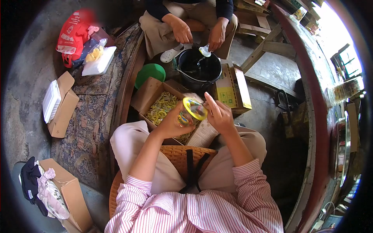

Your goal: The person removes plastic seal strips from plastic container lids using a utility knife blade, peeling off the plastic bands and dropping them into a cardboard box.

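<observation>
The left hand (171, 123) is closed around one small clear jar (185, 116), smooth and round, held above the lap. The right hand (218, 113) pinches its glossy yellow lid (195, 109) in a fingertip grip. Below sits one open cardboard box (153, 97) of crinkled yellow wrappers. One round black bucket (200, 66) stands beyond it. No label is legible.

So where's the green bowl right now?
In the head view the green bowl sits on the floor left of the black bucket, just behind the open cardboard box of yellow pieces, near the seated co-worker's foot.
</observation>
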A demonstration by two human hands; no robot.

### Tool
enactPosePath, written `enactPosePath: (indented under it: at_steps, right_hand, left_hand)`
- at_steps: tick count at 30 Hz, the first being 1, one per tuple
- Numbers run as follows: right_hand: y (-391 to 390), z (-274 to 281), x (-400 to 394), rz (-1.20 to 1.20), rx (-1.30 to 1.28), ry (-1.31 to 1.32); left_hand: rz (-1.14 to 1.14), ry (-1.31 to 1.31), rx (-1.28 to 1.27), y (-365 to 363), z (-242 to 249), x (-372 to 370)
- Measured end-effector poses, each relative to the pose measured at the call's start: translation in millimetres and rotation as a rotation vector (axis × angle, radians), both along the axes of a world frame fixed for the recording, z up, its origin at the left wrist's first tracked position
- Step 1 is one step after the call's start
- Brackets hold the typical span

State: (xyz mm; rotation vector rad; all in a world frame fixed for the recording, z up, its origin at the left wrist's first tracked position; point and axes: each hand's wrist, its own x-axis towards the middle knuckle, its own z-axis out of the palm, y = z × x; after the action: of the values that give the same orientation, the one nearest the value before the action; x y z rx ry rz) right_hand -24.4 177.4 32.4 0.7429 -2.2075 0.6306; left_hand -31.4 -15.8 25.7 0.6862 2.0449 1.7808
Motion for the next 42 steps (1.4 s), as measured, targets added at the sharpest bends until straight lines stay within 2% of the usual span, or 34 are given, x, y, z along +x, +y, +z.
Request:
enactPosePath:
  at_steps: [2, 5, 8, 11, 14, 17, 18, 21, 22, 25, 28, 31, 34, 37, 42]
  right_hand:
    - [1, -1, 0, 0.015, -0.017, -0.014]
    - [3, -2, 0, 0.047, -0.040, -0.040]
    - [1, -5, 1, 0.067, -0.065, -0.021]
    - [-4, -2, 4, 0.079, -0.129, -0.016]
    - [-6, -1, 2, 0.085, -0.170, 0.012]
    - [-2, -4, -1, 0.044, -0.152, -0.007]
    - [1, -5, -2, 0.021, -0.140, -0.026]
    - [7, -4, 1, -0.045, -0.134, -0.093]
    - [8, -6, -3, -0.048, -0.136, -0.033]
    - [5, -10, -4, -0.059, -0.077, -0.028]
    - [4, -9, -6, -0.031, -0.074, -0.060]
    - [5, -12, -6, -0.044, -0.067, -0.058]
    - [6, -11, -6, -0.043, -0.069, -0.075]
    - [5, -8, -6, -0.035, -0.069, -0.064]
    - [3, -14, -5, -0.037, -0.039, -0.061]
  left_hand:
    - [-0.025, -0.019, -0.009, 0, -1, 1]
    - [-0.100, -0.336, 0.053, -2, 8, 5]
    - [-0.208, -0.496, 0.190, -4, -2, 5]
    - [-0.434, -0.511, 0.308, -3, -13, 1]
    - [-0.480, -0.559, 0.335, -5, -16, -1]
    - [-0.237, -0.345, 0.220, -2, -12, -1]
    - [-0.146, -0.374, 0.206, -2, -7, 1]
    - [-0.058, -0.109, 0.145, 1, -6, -6]
    - [-0.019, -0.015, 0.062, 0, -6, -7]
    - [0.022, 0.054, 0.020, 3, -12, -8]
    - [0.100, 0.040, -0.153, 6, -1, -2]
    - [0.195, 0.177, -0.081, 11, -2, -3]
    - [0.179, 0.105, -0.151, 9, -6, -5]
    - [0.127, -0.026, -0.110, 7, -6, -7]
    - [0.068, -0.023, -0.090, 5, -17, -9]
